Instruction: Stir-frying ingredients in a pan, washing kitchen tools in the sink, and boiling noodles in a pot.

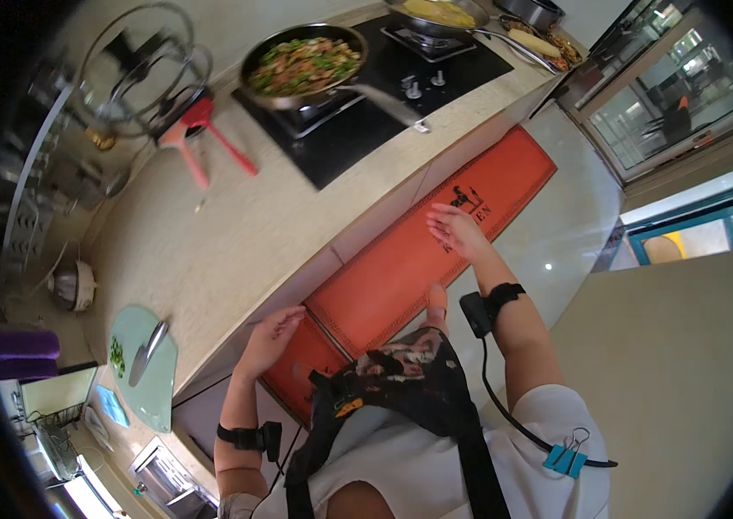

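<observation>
My left hand (277,337) hangs just off the front edge of the countertop, fingers loosely curled, with nothing seen in it. Over the red kitchen mat (379,272), my right hand (450,227) is held out empty with its fingers apart. Beyond the hands, a frying pan (304,65) of chopped green and brown food sits on the left burner of the black gas hob (340,152). A second pan (437,12) with yellow food rests on the other burner. On the green cutting board (152,383) lie a knife (147,353) and chopped greens (117,357).
The beige countertop (223,240) runs diagonally ahead. Red-handled utensils (210,136) and glass lids (139,65) are at its back left. Plated food (535,42) stands beyond the hob. A sink (165,473) is at lower left, a glass door (671,117) at upper right.
</observation>
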`<state>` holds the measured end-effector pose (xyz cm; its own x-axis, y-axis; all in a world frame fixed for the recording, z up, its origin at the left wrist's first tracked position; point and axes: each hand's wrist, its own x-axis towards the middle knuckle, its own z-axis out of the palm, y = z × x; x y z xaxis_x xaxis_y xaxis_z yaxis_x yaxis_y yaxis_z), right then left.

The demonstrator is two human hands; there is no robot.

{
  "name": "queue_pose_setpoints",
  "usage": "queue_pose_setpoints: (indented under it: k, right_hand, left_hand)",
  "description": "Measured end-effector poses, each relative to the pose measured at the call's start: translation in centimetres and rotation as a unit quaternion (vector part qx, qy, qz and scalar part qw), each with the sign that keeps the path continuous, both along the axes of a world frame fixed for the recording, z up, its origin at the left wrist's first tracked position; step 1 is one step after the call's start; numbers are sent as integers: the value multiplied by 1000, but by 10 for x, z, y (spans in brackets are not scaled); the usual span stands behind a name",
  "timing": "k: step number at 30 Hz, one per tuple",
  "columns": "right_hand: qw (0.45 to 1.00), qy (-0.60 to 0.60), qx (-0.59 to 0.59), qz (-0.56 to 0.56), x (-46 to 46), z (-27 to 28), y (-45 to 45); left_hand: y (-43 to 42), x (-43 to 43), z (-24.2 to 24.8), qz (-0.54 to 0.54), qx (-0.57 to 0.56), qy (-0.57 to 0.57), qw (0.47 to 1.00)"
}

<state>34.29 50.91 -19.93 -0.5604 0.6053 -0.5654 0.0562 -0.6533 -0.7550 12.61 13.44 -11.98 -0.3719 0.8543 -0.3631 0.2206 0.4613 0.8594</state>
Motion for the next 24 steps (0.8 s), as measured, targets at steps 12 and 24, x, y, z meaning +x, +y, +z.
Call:
queue_pose_setpoints:
  k: [12,24]
  right_hand:
    - [909,267,-213,-238,-55,-78,253]
    - [983,69,-92,-145,123,-87,317]
  left_hand:
    - [203,140,3,28,-163,-46,985]
    - [412,142,-107,-25,-66,-23,997]
